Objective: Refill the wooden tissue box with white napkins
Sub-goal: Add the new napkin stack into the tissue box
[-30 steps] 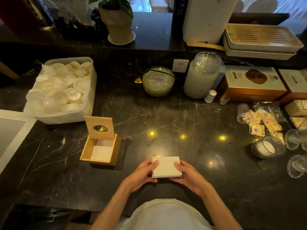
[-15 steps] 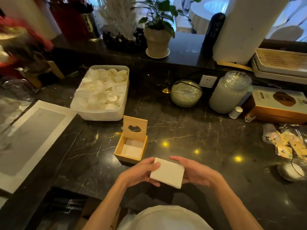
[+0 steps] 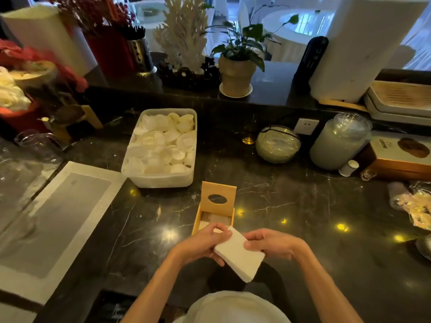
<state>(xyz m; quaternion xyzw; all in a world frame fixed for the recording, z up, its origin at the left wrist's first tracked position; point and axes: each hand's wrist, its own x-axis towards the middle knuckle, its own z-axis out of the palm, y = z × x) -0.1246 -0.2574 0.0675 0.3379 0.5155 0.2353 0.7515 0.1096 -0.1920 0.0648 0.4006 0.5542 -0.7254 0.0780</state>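
A stack of white napkins (image 3: 240,255) is tilted between both hands, just in front of the wooden tissue box (image 3: 197,217). My left hand (image 3: 203,243) grips its left edge and partly covers the box's near end. My right hand (image 3: 270,244) holds the right edge. The box stands on the dark marble counter with its lid (image 3: 218,198) raised upright, an oval slot in it. Some white napkins (image 3: 217,219) lie inside.
A plastic tub of white cups (image 3: 163,148) sits behind the box. A white-rimmed tray (image 3: 44,213) lies at left. A glass bowl (image 3: 277,144), a large jar (image 3: 339,141) and cartons (image 3: 398,159) line the back right; packets and glasses at far right.
My view has swung left and up. Both hands have carried the napkin stack left toward the open box and tilted it; the left hand now overlaps the box's near end.
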